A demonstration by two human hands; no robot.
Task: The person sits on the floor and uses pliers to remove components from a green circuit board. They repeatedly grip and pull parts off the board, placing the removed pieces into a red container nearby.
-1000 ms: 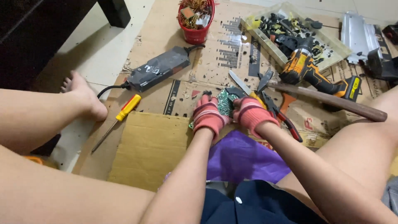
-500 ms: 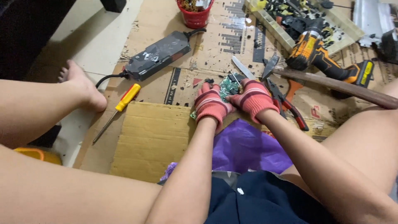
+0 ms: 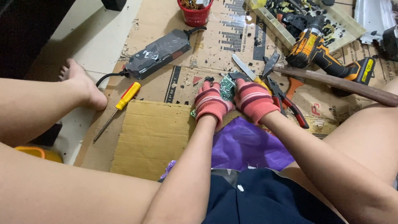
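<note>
Head view shows both gloved hands closed on a small green circuit board (image 3: 226,88): the left hand (image 3: 211,103) grips its left edge and the right hand (image 3: 253,99) its right edge, probably to keep it steady above the cardboard (image 3: 153,132). Just nearer than the board lies a purple bag (image 3: 244,145). Left of the board lies a yellow screwdriver (image 3: 118,108); behind it a black power adapter (image 3: 159,52). Right of the board are pliers (image 3: 286,101), a hammer (image 3: 331,81) and an orange drill (image 3: 319,52). Far behind stands a red cup (image 3: 195,12).
</note>
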